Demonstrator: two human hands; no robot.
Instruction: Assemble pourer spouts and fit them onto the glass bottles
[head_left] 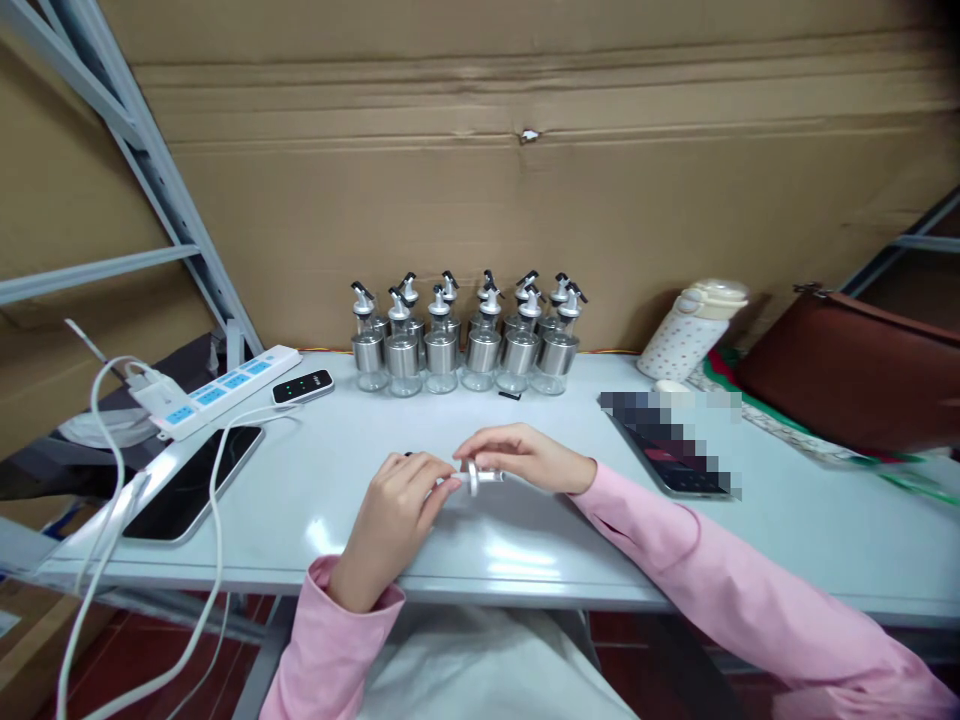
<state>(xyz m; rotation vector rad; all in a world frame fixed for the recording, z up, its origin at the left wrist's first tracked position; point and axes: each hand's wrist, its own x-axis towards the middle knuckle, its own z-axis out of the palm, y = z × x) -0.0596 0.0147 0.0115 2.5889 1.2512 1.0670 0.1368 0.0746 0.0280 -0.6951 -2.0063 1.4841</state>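
Note:
Above the front part of the table, both hands are closed on a small white-and-grey pourer spout (pixel 472 478) with a round flange and a short tube. My left hand (pixel 401 500) pinches its left end between thumb and fingers. From the right, my right hand (pixel 521 455) grips it near the flange, with the tube pointing right under the fingers. A small black bit shows behind the left fingers; I cannot tell what it belongs to. Beyond the hands stand several glass oil bottles (pixel 441 355) with steel bands and black-levered pourer tops, upright in two rows.
A small black strip (pixel 510 396) lies before the bottles. On the left are a power strip (pixel 225 385), a small black device (pixel 303 386), a phone (pixel 195 485) and white cables. To the right are another phone (pixel 667 450), a dotted flask (pixel 690 330) and a brown bag (pixel 855 370).

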